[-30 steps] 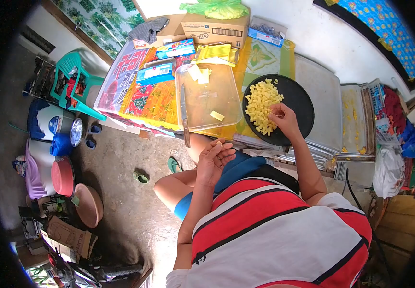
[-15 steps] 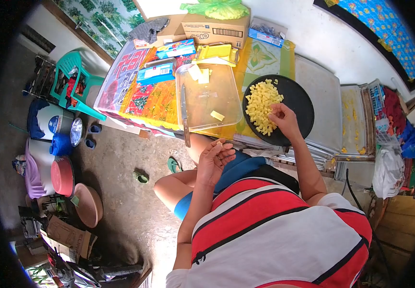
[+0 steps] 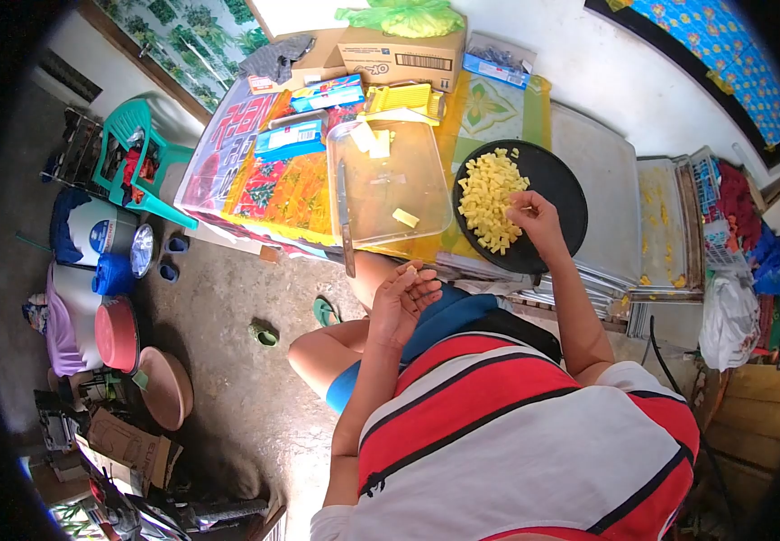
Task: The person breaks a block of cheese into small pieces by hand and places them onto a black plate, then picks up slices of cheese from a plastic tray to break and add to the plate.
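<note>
A round black tray [image 3: 563,185] carries a heap of small yellow cubes [image 3: 489,198] on its left half. At the heap's right edge is my right hand [image 3: 538,224], its fingers pinched together; what lies between them is hidden. My left hand [image 3: 401,302] hovers below the table edge, palm up, with thumb and fingertips closed on a tiny pale bit too small to name. Beside the black tray lies a clear plastic lid or tray [image 3: 390,194] with a yellow slab [image 3: 405,218] on it. A knife [image 3: 345,216] rests along its left side, handle over the table edge.
Blue boxes [image 3: 291,138], a yellow ridged tray [image 3: 403,101] and a cardboard box [image 3: 403,59] stand at the back of the table. Stacked flat trays [image 3: 592,171] are to the right. A green chair [image 3: 133,162] and basins [image 3: 118,334] are on the left.
The view has shifted very slightly. Both hands keep nearly the same place and pose, the right at the heap and the left below the table edge.
</note>
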`<state>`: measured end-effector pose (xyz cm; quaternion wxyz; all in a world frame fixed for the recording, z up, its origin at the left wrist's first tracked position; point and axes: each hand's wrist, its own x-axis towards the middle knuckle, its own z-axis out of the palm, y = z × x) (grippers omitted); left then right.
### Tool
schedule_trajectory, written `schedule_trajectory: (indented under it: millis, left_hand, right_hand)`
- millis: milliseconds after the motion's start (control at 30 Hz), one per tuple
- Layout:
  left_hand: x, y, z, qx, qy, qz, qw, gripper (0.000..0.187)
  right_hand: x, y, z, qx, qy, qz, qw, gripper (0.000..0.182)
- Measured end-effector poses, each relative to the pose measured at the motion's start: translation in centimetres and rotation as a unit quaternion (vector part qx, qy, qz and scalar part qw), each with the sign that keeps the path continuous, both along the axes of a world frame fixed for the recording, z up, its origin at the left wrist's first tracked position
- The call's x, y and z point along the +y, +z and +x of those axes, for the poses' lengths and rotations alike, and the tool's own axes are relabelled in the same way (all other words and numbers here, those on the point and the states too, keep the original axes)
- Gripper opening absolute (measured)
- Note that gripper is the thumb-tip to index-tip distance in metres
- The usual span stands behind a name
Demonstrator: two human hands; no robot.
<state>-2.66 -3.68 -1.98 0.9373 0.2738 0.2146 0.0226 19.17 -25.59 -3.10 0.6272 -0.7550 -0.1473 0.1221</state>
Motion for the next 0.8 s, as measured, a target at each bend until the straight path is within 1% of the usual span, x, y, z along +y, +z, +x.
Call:
schedule_trajectory:
  millis: [33, 233, 300, 333, 400, 500, 600, 700, 800]
  left_hand:
    - [0.0, 0.0, 0.0, 0.002, -0.001, 0.0, 1.0, 0.026]
    - [-0.1, 0.5, 0.2, 0.003, -0.008, 0.002, 1.0, 0.024]
    - [-0.4, 1.1, 0.7, 0.016, -0.011, 0.01, 1.0, 0.023]
    - [-0.6, 1.3, 1.1, 0.012, -0.03, 0.022, 0.999, 0.022]
    - [-1.1, 1.6, 2.7, 0.005, -0.066, 0.044, 0.997, 0.02]
    - [-1.8, 0.7, 5.9, 0.012, -0.142, 0.069, 0.987, 0.018]
    - [-3.0, 0.9, 9.0, 0.03, -0.189, 0.119, 0.974, 0.02]
    - [-4.1, 1.0, 11.4, -0.007, -0.201, 0.155, 0.967, 0.023]
    - [-4.9, 1.2, 12.9, -0.025, -0.184, 0.172, 0.967, 0.027]
  right_hand:
    - [0.0, 0.2, 0.0, 0.014, -0.003, 0.009, 1.0, 0.03]
    - [-0.3, -0.4, 0.3, 0.004, -0.003, 0.012, 1.0, 0.03]
    - [-0.4, -0.4, 0.2, 0.028, 0.004, 0.031, 0.999, 0.031]
    - [-0.4, -0.3, 0.2, 0.039, 0.008, 0.04, 0.998, 0.031]
    - [-0.2, -0.4, 0.1, 0.047, 0.014, 0.049, 0.998, 0.033]
    - [0.0, 0.2, -0.2, 0.055, 0.022, 0.069, 0.996, 0.035]
    - [0.6, 1.4, -0.9, 0.061, 0.024, 0.093, 0.993, 0.035]
    - [1.1, 2.7, -1.5, 0.065, 0.033, 0.126, 0.989, 0.032]
    - [1.3, 3.1, -1.6, 0.078, 0.037, 0.141, 0.986, 0.032]
